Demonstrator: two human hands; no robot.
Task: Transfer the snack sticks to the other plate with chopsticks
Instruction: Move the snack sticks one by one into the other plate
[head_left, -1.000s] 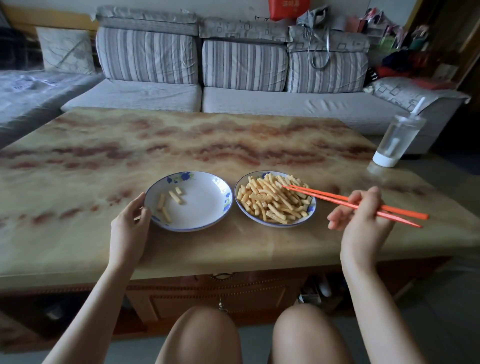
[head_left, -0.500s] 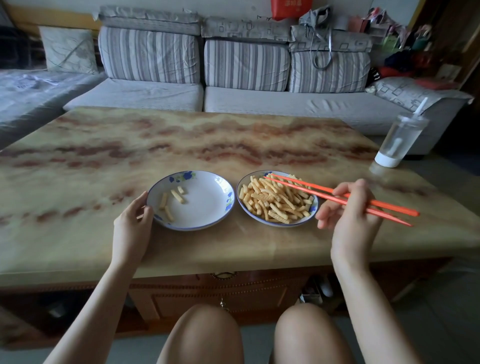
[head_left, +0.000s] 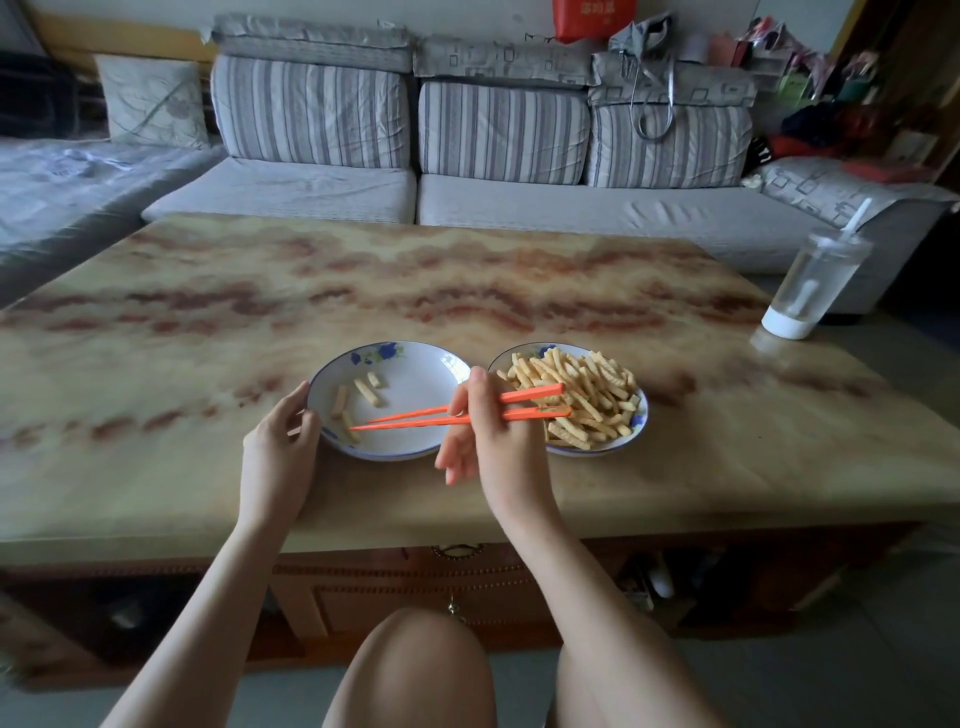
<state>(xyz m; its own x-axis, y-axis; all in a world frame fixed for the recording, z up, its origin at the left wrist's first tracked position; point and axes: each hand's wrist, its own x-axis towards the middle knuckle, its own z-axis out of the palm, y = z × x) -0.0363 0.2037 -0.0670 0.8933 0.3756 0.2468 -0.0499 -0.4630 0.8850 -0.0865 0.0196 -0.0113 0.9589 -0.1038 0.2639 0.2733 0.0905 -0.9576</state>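
Fingers (head_left: 475, 385) of the right hand (head_left: 492, 441) hide part of the chopsticks (head_left: 530, 393).

yellow snack sticks (head_left: 587, 395) are heaped on the right plate (head_left: 642, 415); four lie in the left plate (head_left: 415, 379), orange chopsticks (head_left: 527, 395) pointed to nine o'clock.

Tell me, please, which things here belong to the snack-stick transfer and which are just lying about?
For the job: orange chopsticks, held in the right hand; snack sticks; full plate; near-empty plate, held at its rim by the left hand.
Just lying about: clear cup with a straw; striped sofa; pale cushion.
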